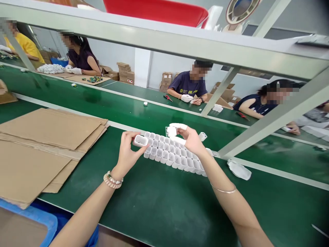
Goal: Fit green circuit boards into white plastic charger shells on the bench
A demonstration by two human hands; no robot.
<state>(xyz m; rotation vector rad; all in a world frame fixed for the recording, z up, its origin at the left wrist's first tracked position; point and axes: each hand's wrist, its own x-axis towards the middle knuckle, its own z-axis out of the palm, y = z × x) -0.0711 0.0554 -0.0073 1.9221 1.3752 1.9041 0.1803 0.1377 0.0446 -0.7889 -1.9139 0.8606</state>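
The left hand [130,149], fingers partly closed, pinches a white oblong plastic cup [141,140] by matching white cup rows [177,160]; the right hand [191,139], curled, grips a small white piece [171,131]. A navy T-shirt [185,84] appears to read "STIL".

- Left hand's grip [129,151] around a white cup [141,141] beside the cup rows [171,154]
- Right hand's grip [193,138], fingertips [182,126] white-covered, on a small white piece [171,131]
- Cup rows standing on the green worktop [159,206]
- Cardboard sheets [48,132] lying at left
- Co-workers [186,82] seated opposite

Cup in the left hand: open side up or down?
Open side up: the cup in the left hand shows its rim and hollow inside from above.
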